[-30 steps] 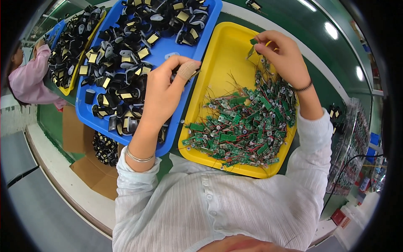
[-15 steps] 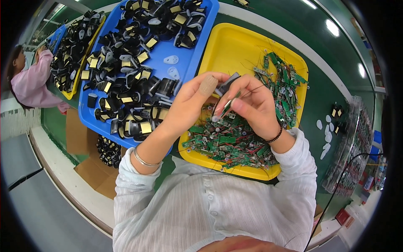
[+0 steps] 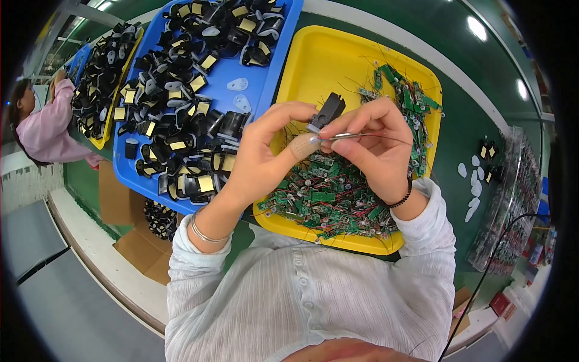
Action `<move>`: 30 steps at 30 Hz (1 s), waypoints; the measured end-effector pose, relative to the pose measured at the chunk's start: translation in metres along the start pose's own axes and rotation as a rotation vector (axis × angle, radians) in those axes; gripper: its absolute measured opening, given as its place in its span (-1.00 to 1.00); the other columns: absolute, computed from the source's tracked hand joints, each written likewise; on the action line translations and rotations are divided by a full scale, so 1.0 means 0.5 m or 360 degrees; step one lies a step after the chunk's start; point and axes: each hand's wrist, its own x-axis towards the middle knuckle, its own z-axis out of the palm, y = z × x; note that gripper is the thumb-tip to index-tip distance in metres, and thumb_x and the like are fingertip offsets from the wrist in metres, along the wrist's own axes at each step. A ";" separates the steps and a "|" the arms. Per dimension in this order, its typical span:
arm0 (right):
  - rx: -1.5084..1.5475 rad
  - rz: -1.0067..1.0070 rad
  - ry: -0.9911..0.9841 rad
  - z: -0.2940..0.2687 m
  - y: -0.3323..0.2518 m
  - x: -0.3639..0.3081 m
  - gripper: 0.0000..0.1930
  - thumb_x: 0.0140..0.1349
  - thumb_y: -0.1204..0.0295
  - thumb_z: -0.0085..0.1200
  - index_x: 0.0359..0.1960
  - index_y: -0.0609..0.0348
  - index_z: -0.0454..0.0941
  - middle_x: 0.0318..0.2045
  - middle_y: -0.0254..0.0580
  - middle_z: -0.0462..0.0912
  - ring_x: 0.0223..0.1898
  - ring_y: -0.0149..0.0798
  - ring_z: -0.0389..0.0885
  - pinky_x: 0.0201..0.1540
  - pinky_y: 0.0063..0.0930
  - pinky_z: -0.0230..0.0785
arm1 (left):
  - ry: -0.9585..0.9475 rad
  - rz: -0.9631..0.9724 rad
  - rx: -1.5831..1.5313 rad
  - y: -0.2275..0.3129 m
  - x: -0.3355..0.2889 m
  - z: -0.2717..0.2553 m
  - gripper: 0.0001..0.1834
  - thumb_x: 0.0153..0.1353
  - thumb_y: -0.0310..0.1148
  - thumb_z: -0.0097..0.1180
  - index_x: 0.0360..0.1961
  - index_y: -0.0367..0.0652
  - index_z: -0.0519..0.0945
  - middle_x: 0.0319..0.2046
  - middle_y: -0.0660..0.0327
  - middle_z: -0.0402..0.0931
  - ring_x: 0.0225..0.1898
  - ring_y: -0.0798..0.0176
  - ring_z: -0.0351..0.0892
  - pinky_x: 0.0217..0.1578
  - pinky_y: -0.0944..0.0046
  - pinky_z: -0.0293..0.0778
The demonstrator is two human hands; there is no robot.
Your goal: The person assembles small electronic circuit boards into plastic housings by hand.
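My left hand [image 3: 262, 145] pinches a small black plastic housing [image 3: 331, 110] with a grey end, tilted up above the yellow tray [image 3: 319, 54]. A tan bandage wraps its thumb. Between the thumb and fingers of my right hand [image 3: 386, 148] is a thin circuit board [image 3: 345, 136], seen nearly edge-on, with fine dark and reddish wires trailing to the right. The board's left end meets my left fingertips, just below the housing's grey end; whether it enters the housing is hidden. Below my hands, the tray holds a heap of green circuit boards [image 3: 322, 196] with wires.
To the left, a blue tray [image 3: 265, 72] holds many black housings with pale yellow pads, plus loose grey oval pieces [image 3: 237, 84]. White oval pieces [image 3: 476, 188] and a clear-wrapped stack [image 3: 512, 199] lie at right. A cardboard box [image 3: 142, 247] stands below left. Another person [image 3: 51, 123] sits far left.
The board in my right hand has turned from steeply tilted to nearly level, its end now at my left fingertips. The black housing has rotated to point upward. My left thumb has bent inward.
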 end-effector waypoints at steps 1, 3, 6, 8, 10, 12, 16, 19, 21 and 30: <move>0.0001 0.0000 0.0005 0.000 0.000 -0.001 -0.78 0.02 0.70 0.06 -0.34 0.22 0.30 -0.31 -0.04 0.55 -0.23 -0.28 0.57 -0.22 -0.52 0.47 | 0.0014 0.0034 0.0049 0.000 -0.001 0.002 -0.69 -0.01 -0.36 0.18 -0.22 -0.24 0.50 -0.21 0.16 0.47 -0.07 0.21 0.38 -0.03 0.27 0.21; -0.0262 -0.0072 -0.0052 0.001 -0.001 -0.002 -0.78 0.04 0.71 0.00 -0.33 0.24 0.24 -0.31 0.03 0.53 -0.25 -0.26 0.55 -0.20 -0.43 0.47 | 0.0023 0.0065 0.0098 0.001 0.000 0.001 -0.70 -0.01 -0.35 0.17 -0.23 -0.22 0.52 -0.19 0.16 0.48 -0.02 0.17 0.37 0.01 0.23 0.19; -0.0138 -0.0033 0.0041 0.004 0.006 -0.006 -0.79 0.03 0.69 0.05 -0.34 0.24 0.30 -0.33 -0.11 0.54 -0.21 -0.29 0.56 -0.21 -0.53 0.46 | -0.0050 0.0088 0.0164 0.003 0.003 -0.006 -0.73 -0.02 -0.33 0.18 -0.26 -0.18 0.54 -0.17 0.18 0.50 0.09 0.09 0.30 0.08 0.13 0.11; -0.0199 -0.0096 0.0097 0.007 0.006 -0.010 -0.80 0.01 0.70 0.06 -0.36 0.26 0.33 -0.32 -0.08 0.54 -0.24 -0.26 0.57 -0.24 -0.51 0.47 | -0.0015 0.0059 0.0272 0.002 0.003 -0.008 -0.74 -0.03 -0.28 0.19 -0.30 -0.17 0.56 -0.18 0.24 0.51 0.13 0.08 0.25 0.12 0.08 0.03; -0.0260 -0.0159 0.0147 0.001 0.001 -0.009 -0.81 -0.02 0.72 0.07 -0.38 0.27 0.37 -0.31 -0.05 0.55 -0.27 -0.23 0.58 -0.27 -0.50 0.47 | -0.0051 0.0091 0.0373 0.010 0.005 -0.010 -0.73 -0.02 -0.31 0.19 -0.28 -0.19 0.55 -0.17 0.22 0.51 0.11 0.10 0.28 0.12 0.11 0.06; -0.1417 -0.0801 -0.0058 -0.023 -0.016 -0.007 -0.84 -0.11 0.69 0.10 -0.44 0.31 0.44 -0.28 0.03 0.55 -0.36 -0.15 0.59 -0.37 -0.46 0.48 | -0.0075 0.0120 0.0478 0.016 0.000 -0.007 -0.72 -0.02 -0.33 0.20 -0.26 -0.20 0.54 -0.15 0.20 0.50 0.10 0.13 0.30 0.12 0.13 0.08; -0.1801 -0.1342 -0.0453 -0.023 -0.036 0.004 -0.84 -0.21 0.56 0.08 -0.51 0.36 0.47 -0.31 0.07 0.56 -0.44 -0.14 0.56 -0.47 -0.44 0.48 | -0.0098 -0.0086 -0.0292 0.016 -0.009 0.011 -0.71 0.01 -0.45 0.18 -0.21 -0.28 0.50 -0.21 0.16 0.50 -0.10 0.27 0.46 -0.05 0.28 0.34; -0.1995 -0.1488 -0.0517 -0.020 -0.039 0.004 -0.86 -0.22 0.59 0.07 -0.53 0.35 0.45 -0.32 0.07 0.56 -0.45 -0.14 0.55 -0.48 -0.47 0.48 | -0.0077 -0.0084 -0.0353 0.016 -0.011 0.013 -0.70 0.01 -0.45 0.18 -0.20 -0.31 0.48 -0.26 0.18 0.49 -0.22 0.35 0.50 -0.17 0.34 0.44; -0.2052 -0.1510 -0.0517 -0.018 -0.042 0.005 -0.87 -0.23 0.60 0.06 -0.54 0.35 0.45 -0.32 0.07 0.56 -0.45 -0.15 0.55 -0.48 -0.48 0.48 | -0.0061 -0.0073 -0.0316 0.018 -0.011 0.009 -0.70 0.00 -0.45 0.19 -0.20 -0.30 0.48 -0.25 0.18 0.49 -0.20 0.35 0.49 -0.15 0.32 0.42; -0.2208 -0.1659 -0.0503 -0.016 -0.037 0.006 -0.93 -0.22 0.64 0.03 -0.61 0.34 0.45 -0.34 0.04 0.57 -0.47 -0.17 0.53 -0.46 -0.49 0.48 | -0.0038 -0.0104 -0.0484 0.018 -0.015 0.012 -0.66 0.00 -0.48 0.19 -0.17 -0.34 0.43 -0.25 0.19 0.47 -0.20 0.35 0.47 -0.12 0.36 0.37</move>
